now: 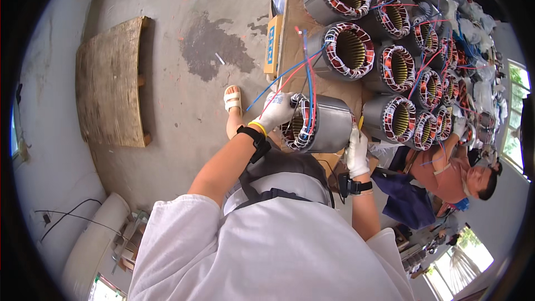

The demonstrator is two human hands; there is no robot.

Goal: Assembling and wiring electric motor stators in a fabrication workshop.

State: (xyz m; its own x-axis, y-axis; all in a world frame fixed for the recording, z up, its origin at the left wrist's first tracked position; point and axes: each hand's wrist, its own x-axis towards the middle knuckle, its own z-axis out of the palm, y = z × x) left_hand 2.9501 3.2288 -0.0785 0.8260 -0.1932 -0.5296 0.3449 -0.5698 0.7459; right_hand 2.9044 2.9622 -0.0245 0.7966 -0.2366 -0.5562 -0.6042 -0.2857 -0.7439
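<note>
A grey cylindrical motor stator lies on its side in front of me, its copper windings laced with white cord at the left end. My left hand, in a white glove, grips that wound end near the rim. Blue and red lead wires rise from the windings beside it. My right hand, also gloved, is closed on the stator's other end; its fingertips are partly hidden. A small yellow piece shows just above the right hand, and I cannot make out what it is.
Several more stators stand in rows on the cardboard-covered bench. A yellow box sits at the bench's left edge. Another person is at the right, a gloved hand near the stators. A wooden board lies on the floor at left.
</note>
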